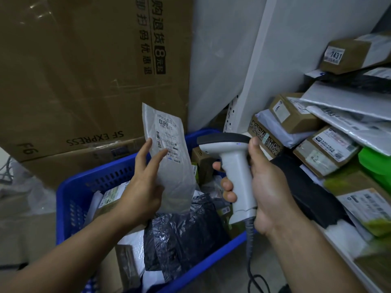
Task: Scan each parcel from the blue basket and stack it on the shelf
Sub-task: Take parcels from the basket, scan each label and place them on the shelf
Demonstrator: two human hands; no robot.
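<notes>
Starting at my left: a big cardboard box (84, 70) stands at the back. In front of it my left hand (146, 187) pinches the grey parcel (169, 149), thumb on its label side, holding it upright above the blue basket (69, 199). The label reads 6813. Down in the basket lie more parcels, a crinkled black bag (184, 233) among them. Next comes the scanner (234, 166), its nose pointing at the parcel, just beside it. My right hand (268, 187) is curled round its handle, thumb up by the head. At far right, the shelf (251, 85) is piled with stacked boxes and mailers (294, 113).
</notes>
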